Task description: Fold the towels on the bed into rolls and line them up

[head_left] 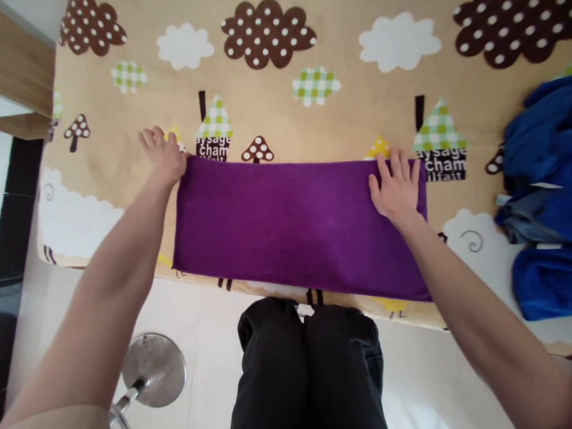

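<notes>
A purple towel [286,224] lies as a smooth, long rectangle along the near edge of a bed-like surface with a patterned cover. At its far left corner is my left hand [164,155], fingers spread over the cover and the thumb side touching the corner. My right hand [396,184] rests flat with fingers apart on the far right part of the towel. Neither hand grips anything.
The beige patterned cover [273,124] has clouds, trees and mushrooms printed on it. Crumpled blue cloths [551,167] are heaped at the right. A round metal stool base [155,369] stands on the white floor at lower left. My dark-trousered legs [310,370] are close to the edge.
</notes>
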### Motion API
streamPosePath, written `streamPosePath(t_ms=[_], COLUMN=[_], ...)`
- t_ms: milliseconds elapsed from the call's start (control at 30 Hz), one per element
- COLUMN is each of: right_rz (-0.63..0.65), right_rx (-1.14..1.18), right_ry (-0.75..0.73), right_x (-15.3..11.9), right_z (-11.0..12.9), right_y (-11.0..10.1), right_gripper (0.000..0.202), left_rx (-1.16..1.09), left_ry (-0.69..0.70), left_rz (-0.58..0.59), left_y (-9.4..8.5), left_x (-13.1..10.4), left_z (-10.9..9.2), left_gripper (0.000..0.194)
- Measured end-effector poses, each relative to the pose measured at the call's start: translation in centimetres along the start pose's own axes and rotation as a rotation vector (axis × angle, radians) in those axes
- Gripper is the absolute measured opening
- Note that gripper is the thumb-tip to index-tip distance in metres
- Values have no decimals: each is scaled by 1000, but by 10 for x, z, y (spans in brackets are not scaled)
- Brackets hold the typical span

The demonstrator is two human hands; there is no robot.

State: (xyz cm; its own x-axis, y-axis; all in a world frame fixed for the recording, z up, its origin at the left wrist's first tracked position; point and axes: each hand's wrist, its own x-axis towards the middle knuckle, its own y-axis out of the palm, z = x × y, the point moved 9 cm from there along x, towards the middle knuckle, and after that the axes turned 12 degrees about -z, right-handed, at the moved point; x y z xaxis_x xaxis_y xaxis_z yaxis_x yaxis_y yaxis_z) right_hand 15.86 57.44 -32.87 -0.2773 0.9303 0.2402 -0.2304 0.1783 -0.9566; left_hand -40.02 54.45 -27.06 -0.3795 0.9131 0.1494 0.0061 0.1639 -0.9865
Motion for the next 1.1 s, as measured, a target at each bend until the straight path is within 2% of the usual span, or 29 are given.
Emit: streamPosePath(t_ms=[67, 133, 167, 200, 233, 300, 400, 467, 567, 667, 800, 867, 967, 1033, 1100], right_rz=[-39, -9, 27, 62, 89, 97, 59, 48, 72, 93, 4, -53, 30, 107, 121], right_rx=[8, 49, 75, 97, 110, 101, 42, 18, 15, 17, -20, -38, -28, -34, -57], right_ry=[26, -30, -78, -119, -141, -108, 55, 170, 276, 273, 312, 273, 94, 51, 80], right_x=[-4, -12, -17, -22, -26, -30, -27, -24, -21, -16, -24, -40, -78, -104, -119], right_z=[21, 52, 66, 75, 77, 57, -11, -57, -97, -100, -92, -82, -58, -53, -58], right_y=[-5, -1, 4, 9, 13, 17, 12, 7, 3, 2, -9, -19, -21, -19, -21], right_gripper=[66, 65, 65, 64, 64, 64, 65, 65, 63, 64, 66, 66, 66, 65, 66], left_rx=[-93, -188, -230, -256, -268, -263, -224, -197, -185, -220, -237, -235, -222, -213, -206], left_ry=[75, 285, 362, 395, 381, 260, 40, -73, -196, -232, -231, -211, -94, -35, -37], left_rz=[-72, 27, 86, 119, 126, 79, -11, -20, 0, -31, -74, -84, -69, -29, 16], left_y=[-1, 18, 30, 40, 49, 60, 63, 63, 62, 58, 47, 40, 31, 30, 32], left_x=[-33, -73, -93, -108, -117, -119, -101, -87, -78, -87, -127, -153, -185, -196, -201], left_z=[-41, -92, -111, -120, -119, -93, -28, 9, 45, 60, 74, 78, 70, 62, 58], left_gripper=[66, 62, 62, 62, 63, 65, 67, 69, 69, 70, 74, 72, 68, 68, 69])
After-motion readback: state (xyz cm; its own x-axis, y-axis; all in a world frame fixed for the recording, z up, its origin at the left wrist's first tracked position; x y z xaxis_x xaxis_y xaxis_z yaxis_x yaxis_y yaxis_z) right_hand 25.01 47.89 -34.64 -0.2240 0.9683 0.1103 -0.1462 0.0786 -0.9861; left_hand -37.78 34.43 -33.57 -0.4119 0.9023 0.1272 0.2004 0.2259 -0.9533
